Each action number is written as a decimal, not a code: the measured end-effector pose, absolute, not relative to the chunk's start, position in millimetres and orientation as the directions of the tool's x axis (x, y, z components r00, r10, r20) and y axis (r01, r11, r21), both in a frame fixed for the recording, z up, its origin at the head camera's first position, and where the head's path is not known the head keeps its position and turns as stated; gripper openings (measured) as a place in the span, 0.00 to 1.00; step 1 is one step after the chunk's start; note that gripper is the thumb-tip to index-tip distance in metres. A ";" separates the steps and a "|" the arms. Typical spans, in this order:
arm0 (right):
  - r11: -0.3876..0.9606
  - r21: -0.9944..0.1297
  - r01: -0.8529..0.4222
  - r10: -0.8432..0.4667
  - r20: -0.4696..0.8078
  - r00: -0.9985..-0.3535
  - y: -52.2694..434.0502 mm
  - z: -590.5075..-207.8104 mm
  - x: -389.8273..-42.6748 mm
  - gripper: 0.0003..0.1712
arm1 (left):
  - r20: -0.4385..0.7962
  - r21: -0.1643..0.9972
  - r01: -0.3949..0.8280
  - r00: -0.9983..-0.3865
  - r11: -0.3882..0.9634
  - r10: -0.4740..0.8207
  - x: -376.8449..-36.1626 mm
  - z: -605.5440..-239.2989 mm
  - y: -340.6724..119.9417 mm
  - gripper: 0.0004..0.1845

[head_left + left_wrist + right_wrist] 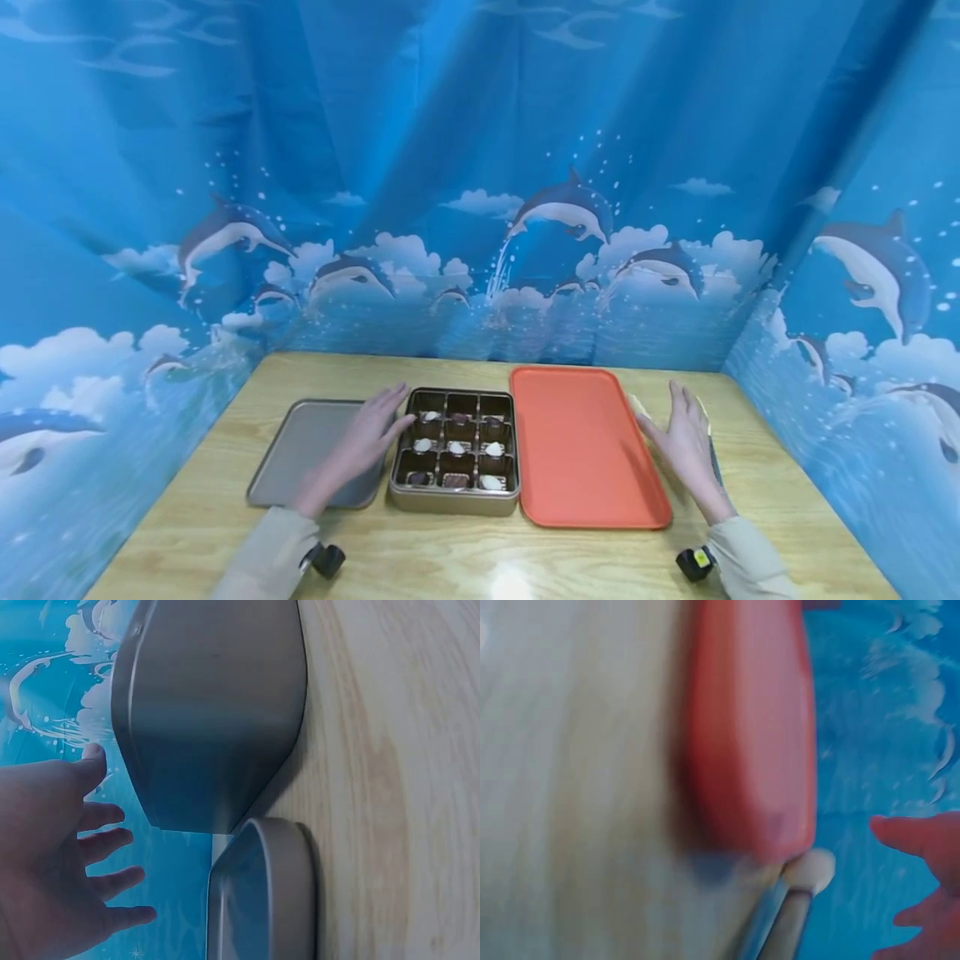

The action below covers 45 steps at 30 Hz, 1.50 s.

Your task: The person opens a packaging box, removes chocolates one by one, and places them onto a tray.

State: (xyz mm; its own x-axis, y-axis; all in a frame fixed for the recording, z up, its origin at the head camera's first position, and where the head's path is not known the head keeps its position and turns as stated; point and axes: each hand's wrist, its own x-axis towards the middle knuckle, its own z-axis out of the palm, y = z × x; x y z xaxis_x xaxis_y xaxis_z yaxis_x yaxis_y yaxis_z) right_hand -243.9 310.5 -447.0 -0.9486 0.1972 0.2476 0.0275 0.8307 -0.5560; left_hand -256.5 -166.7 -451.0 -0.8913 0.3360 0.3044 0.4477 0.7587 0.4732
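Note:
A metal tin (453,502) with a divided insert stands in the middle of the table. Small white and dark brown pieces, resembling chocolates (456,448), lie in its compartments. My left hand (366,437) hovers over the grey tray (300,450), beside the tin's left side, fingers spread and holding nothing. In the left wrist view the tin's wall (217,712) rises apart from the fingers. My right hand (684,442) is raised right of the orange-red tray (585,450), its fingers extended. Beneath it are long things, partly hidden; one has a rounded cream end (814,870).
The wooden table (427,558) carries both trays, one on each side of the tin. A blue dolphin-print curtain (450,208) hangs behind and along both sides. A thin blue stick-like thing (765,919) lies near the red tray's corner in the right wrist view.

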 end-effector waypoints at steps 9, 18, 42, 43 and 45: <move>0.865 -0.474 0.166 0.210 0.040 -0.977 346.7 -466.3 -247.8 0.64 | 0.255 0.499 0.423 -0.906 0.756 0.339 -254.4 -456.9 -167.6 0.34; 0.867 -0.448 0.220 0.229 -0.034 -0.973 360.8 -473.9 -252.4 0.76 | 0.234 0.495 0.415 -0.910 0.763 0.343 -252.5 -461.1 -167.3 0.35; 0.842 -0.540 0.027 0.196 0.258 -0.946 340.5 -439.2 -249.3 0.54 | 0.185 0.486 0.400 -0.916 0.777 0.356 -252.5 -460.7 -163.2 0.35; 0.840 -0.542 0.006 0.186 0.278 -0.943 337.1 -436.7 -248.8 0.53 | 0.186 0.481 0.401 -0.916 0.779 0.357 -252.6 -460.6 -162.8 0.35; 0.842 -0.539 -0.035 0.160 0.311 -0.937 330.2 -432.1 -247.7 0.51 | 0.190 0.465 0.408 -0.913 0.786 0.361 -252.9 -460.7 -162.0 0.35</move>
State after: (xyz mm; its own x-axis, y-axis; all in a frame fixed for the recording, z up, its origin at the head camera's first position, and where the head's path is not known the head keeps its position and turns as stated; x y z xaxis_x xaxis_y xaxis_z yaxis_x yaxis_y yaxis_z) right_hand -247.7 330.2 -432.1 -0.9369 0.1600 0.3107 -0.0349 0.8418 -0.5386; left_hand -252.9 -162.0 -460.7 -0.9130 0.3608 0.1904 0.4075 0.7860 0.4649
